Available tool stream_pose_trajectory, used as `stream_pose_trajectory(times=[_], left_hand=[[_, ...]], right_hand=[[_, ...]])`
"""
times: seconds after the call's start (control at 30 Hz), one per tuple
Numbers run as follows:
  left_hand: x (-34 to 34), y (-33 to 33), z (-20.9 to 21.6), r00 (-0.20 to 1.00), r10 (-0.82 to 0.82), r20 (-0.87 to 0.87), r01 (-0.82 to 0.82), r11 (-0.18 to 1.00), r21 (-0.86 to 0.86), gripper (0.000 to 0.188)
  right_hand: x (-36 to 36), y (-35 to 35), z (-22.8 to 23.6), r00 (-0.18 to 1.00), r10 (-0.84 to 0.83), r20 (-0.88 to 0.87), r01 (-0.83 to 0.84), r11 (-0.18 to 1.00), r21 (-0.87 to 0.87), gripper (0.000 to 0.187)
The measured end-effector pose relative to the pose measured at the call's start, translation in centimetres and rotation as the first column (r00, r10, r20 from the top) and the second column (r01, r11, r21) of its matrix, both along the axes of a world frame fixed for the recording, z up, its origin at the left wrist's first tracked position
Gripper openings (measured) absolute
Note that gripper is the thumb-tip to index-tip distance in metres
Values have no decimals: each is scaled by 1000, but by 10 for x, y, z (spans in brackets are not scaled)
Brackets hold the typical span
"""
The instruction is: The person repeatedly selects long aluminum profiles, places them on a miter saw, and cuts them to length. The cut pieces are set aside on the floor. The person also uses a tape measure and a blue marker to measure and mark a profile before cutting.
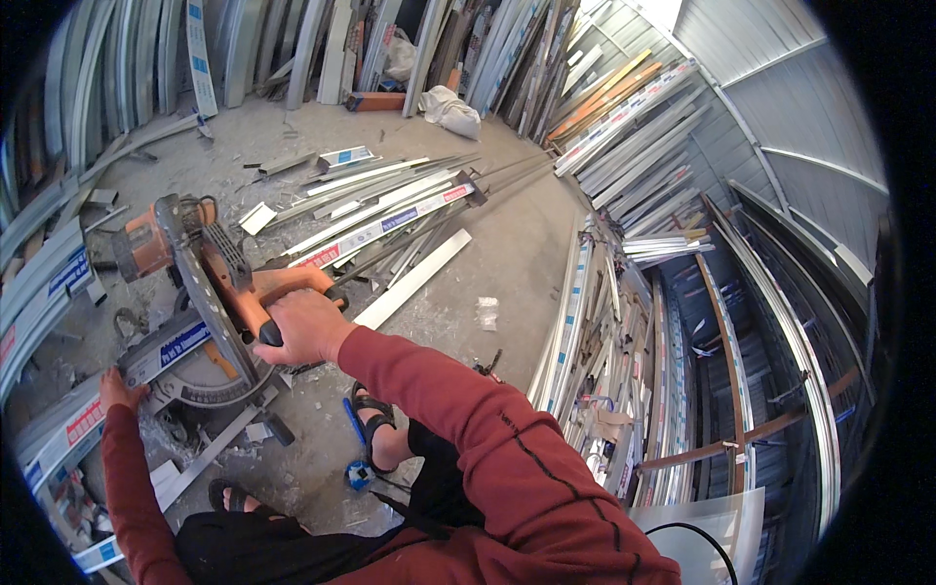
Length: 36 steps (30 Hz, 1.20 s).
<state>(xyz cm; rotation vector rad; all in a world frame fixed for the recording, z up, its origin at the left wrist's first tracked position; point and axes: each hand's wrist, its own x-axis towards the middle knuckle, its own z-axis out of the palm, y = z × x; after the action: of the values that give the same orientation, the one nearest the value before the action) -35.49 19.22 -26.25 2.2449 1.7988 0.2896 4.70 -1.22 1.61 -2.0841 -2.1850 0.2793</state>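
Note:
A mitre saw (pixel 216 292) with an orange handle and motor housing stands on the left, its head tilted over its base. My right hand (pixel 307 324) is closed round the orange handle. At the left, my left hand (pixel 119 389) grips a long metal profile (pixel 171 353) wrapped in printed film, which lies across the saw's base. The blade is mostly hidden behind the guard, so I cannot tell whether it touches the profile.
Several loose profiles (pixel 375 226) and offcuts lie on the floor beyond the saw. Upright lengths (pixel 239 54) lean along the back wall, near a white sack (pixel 449 110). Racks of long profiles (pixel 673 341) line the right side. A blue tape measure (pixel 359 475) is beside my foot.

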Motion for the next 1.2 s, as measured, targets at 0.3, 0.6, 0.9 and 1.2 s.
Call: stream_pose_trajectory(times=[0.3, 0.6, 0.9, 1.2], left_hand=[[-9, 2, -14, 1000, -1, 27, -1, 997, 74, 72], [-4, 0, 6, 1000, -16, 14, 16, 999, -49, 70], [9, -9, 17, 996, -68, -50, 65, 997, -47, 67], [-22, -16, 51, 987, -65, -149, 56, 996, -64, 62]], right_hand=[[-1, -3, -11, 1000, 4, 28, -4, 1000, -7, 61], [-2, -14, -20, 1000, 7, -18, -6, 999, 42, 59], [10, -5, -5, 998, 48, -35, -45, 997, 67, 67], [121, 81, -2, 913, 47, -405, 316, 547, 775, 25]])
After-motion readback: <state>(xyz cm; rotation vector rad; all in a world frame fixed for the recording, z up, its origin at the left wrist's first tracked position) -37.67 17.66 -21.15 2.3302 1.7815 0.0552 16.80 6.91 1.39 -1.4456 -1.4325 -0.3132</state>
